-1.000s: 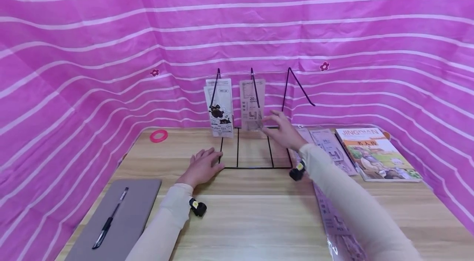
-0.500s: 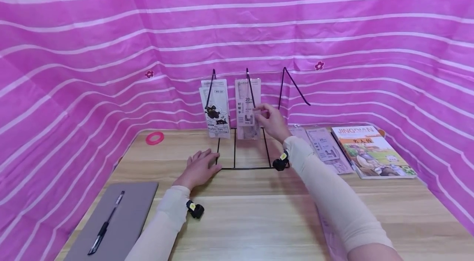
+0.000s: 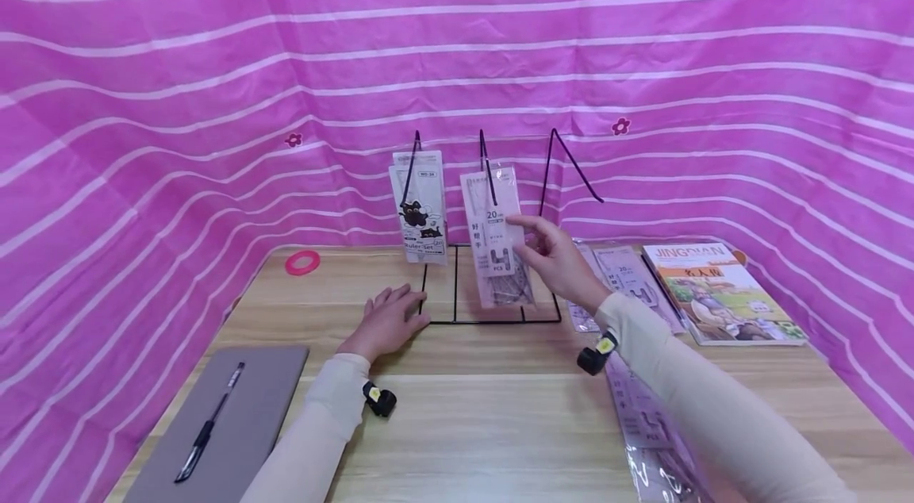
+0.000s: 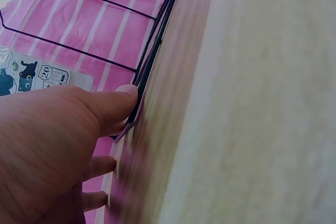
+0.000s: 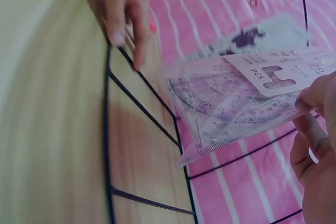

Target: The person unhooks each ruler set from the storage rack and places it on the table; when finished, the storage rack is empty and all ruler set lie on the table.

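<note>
Right hand (image 3: pixel 560 265): thumb and index pinched on the right edge of the pink ruler packet (image 3: pixel 505 285), marked 20 cm / 4 PCS, protractor visible inside. Packet is at the middle prong of the black wire rack (image 3: pixel 493 322), tilted, prong across its face; can't tell if it's threaded through. Left hand (image 3: pixel 385 324): fingers extended, thumb touching the rack base at its front left corner, not wrapped round it. White cat-print ruler set (image 3: pixel 430 193) is on the left prong. Table (image 3: pixel 485 424): pink ring (image 3: pixel 303 272) near far left corner; gray pad (image 3: pixel 250 408) along left edge, pen (image 3: pixel 207 428) on top; book (image 3: pixel 724 293) near far right corner, flat pink packets (image 3: pixel 628 277) beside it.
</note>
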Demonstrator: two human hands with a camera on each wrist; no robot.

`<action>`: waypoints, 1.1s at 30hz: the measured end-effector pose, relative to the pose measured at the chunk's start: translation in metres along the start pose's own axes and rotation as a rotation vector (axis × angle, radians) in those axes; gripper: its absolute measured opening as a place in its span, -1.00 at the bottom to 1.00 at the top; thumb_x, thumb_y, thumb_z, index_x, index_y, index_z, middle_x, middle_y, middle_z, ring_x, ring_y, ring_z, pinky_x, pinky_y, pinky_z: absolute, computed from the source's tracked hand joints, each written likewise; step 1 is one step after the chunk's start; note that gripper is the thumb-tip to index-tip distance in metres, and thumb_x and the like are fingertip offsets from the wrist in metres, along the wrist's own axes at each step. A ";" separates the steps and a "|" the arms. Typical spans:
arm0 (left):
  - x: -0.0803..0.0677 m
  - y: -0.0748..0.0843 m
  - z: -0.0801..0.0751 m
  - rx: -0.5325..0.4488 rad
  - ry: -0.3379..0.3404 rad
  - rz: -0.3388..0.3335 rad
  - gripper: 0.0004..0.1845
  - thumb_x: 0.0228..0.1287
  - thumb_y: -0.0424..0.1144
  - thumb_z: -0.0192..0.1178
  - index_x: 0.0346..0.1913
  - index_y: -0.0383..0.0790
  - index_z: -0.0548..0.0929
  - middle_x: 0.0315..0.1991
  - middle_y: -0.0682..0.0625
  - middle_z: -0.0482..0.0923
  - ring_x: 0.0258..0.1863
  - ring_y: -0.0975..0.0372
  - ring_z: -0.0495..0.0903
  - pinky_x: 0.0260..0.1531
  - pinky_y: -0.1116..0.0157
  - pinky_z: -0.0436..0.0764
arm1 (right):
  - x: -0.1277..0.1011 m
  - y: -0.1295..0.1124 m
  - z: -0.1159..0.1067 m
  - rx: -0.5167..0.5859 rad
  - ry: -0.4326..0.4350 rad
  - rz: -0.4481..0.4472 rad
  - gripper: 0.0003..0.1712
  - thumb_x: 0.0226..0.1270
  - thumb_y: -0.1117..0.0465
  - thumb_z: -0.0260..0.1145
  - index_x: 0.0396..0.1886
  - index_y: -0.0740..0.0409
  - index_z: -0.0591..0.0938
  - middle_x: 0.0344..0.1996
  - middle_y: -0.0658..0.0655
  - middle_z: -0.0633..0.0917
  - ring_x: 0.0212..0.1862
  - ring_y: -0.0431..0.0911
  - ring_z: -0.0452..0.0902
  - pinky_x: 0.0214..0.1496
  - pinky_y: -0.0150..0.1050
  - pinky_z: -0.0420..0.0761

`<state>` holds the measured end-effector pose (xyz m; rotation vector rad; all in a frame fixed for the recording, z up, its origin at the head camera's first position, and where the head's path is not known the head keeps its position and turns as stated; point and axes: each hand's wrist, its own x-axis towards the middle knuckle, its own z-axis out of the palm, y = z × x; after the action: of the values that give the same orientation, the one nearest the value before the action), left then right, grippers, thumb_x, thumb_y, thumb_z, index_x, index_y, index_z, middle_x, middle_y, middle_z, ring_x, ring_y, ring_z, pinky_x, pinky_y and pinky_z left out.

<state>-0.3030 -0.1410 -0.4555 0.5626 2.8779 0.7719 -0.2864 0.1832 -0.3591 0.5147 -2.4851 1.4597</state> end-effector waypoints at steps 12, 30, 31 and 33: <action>-0.001 0.001 -0.001 0.008 0.005 -0.002 -0.43 0.57 0.04 0.17 0.51 -0.08 0.48 0.64 -0.28 0.19 0.64 -0.36 0.02 0.53 -0.50 -0.17 | -0.071 -0.029 -0.007 0.014 -0.088 -0.050 -0.40 0.51 0.26 0.36 0.49 -0.05 0.49 -0.19 0.11 0.76 -0.33 -0.14 0.62 -0.42 -0.33 0.62; -0.001 0.003 0.001 0.011 -0.006 -0.008 -0.43 0.57 0.05 0.17 0.52 -0.06 0.48 0.65 -0.28 0.17 0.64 -0.36 0.00 0.53 -0.50 -0.18 | -0.183 -0.016 -0.037 -0.023 -0.056 0.135 -0.47 0.42 0.29 0.43 0.36 0.20 0.60 -0.29 0.02 0.76 -0.41 -0.29 0.61 -0.49 -0.34 0.62; -0.001 0.004 0.001 0.011 -0.008 -0.009 -0.43 0.57 0.05 0.17 0.52 -0.06 0.48 0.65 -0.27 0.17 0.64 -0.35 0.00 0.54 -0.49 -0.18 | -0.187 -0.012 -0.038 -0.018 -0.063 0.179 -0.47 0.42 0.27 0.43 0.36 0.21 0.60 -0.29 0.03 0.75 -0.42 -0.30 0.59 -0.50 -0.35 0.60; -0.001 0.004 0.000 0.013 -0.008 -0.012 -0.43 0.58 0.06 0.16 0.52 -0.06 0.48 0.65 -0.28 0.16 0.65 -0.35 0.00 0.54 -0.49 -0.18 | -0.193 -0.004 -0.039 -0.011 -0.086 0.245 -0.46 0.42 0.24 0.43 0.35 0.26 0.60 -0.28 0.02 0.75 -0.42 -0.31 0.56 -0.48 -0.35 0.61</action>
<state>-0.3008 -0.1381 -0.4534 0.5484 2.8784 0.7489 -0.1075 0.2524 -0.4049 0.2841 -2.7023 1.5371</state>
